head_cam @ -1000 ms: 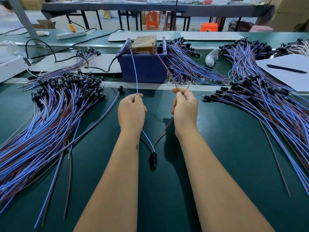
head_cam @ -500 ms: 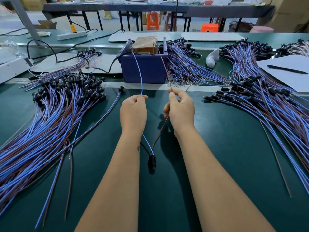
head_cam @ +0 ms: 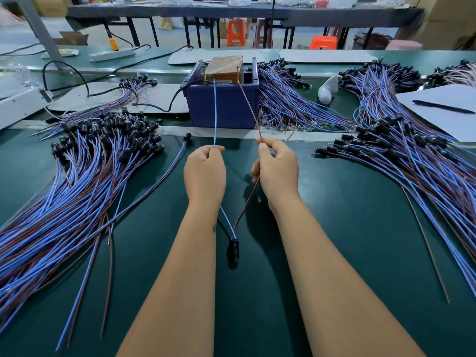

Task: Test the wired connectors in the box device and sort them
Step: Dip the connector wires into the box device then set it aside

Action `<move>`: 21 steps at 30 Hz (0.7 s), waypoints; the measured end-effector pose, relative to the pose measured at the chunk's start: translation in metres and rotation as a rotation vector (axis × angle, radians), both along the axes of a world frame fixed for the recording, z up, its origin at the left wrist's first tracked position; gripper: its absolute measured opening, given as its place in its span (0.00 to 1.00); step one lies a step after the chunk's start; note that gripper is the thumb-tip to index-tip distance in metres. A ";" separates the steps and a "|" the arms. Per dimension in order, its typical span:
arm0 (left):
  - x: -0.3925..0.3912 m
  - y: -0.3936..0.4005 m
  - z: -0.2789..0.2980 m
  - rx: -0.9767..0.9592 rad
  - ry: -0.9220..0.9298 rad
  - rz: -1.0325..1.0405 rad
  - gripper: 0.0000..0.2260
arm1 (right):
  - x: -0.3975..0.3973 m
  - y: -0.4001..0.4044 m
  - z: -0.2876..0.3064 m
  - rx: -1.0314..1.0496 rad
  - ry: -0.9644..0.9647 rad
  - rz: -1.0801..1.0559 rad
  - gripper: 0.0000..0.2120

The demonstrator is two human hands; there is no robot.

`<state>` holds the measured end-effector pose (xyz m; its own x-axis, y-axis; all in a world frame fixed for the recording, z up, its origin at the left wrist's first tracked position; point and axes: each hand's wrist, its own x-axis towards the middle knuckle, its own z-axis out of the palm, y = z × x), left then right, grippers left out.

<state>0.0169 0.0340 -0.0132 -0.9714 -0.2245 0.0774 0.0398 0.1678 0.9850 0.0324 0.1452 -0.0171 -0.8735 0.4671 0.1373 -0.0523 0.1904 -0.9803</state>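
A dark blue box device (head_cam: 222,106) with a brown block inside stands at the far middle of the green table. My left hand (head_cam: 204,173) pinches a blue wire (head_cam: 215,112) whose far end reaches the top of the box. My right hand (head_cam: 277,171) pinches a brown wire (head_cam: 248,104) that also runs up to the box. Both wires hang down between my forearms and join at a black connector (head_cam: 233,249), which dangles just over the table.
A large heap of wired connectors (head_cam: 77,176) covers the left side, another heap (head_cam: 412,155) the right, and more bundles (head_cam: 291,106) lie behind the box. White paper with a pen (head_cam: 443,106) sits far right. A black cable (head_cam: 159,109) leads into the box.
Both hands shifted slightly toward the box, and the two wire ends now reach its top. The black connector has stayed hanging below my hands.
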 end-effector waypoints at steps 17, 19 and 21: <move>-0.001 -0.003 0.005 0.113 0.004 0.102 0.12 | -0.002 0.000 0.000 0.017 -0.009 0.000 0.10; 0.000 -0.003 0.005 0.128 0.004 0.121 0.11 | -0.002 0.000 0.000 0.015 -0.009 0.000 0.10; 0.000 -0.003 0.006 0.137 0.001 0.132 0.11 | -0.002 0.000 -0.001 0.015 -0.010 0.000 0.11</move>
<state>0.0170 0.0308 -0.0076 -0.9329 -0.3581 0.0384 0.0274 0.0358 0.9990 0.0306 0.1456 -0.0178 -0.8747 0.4653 0.1359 -0.0428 0.2052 -0.9778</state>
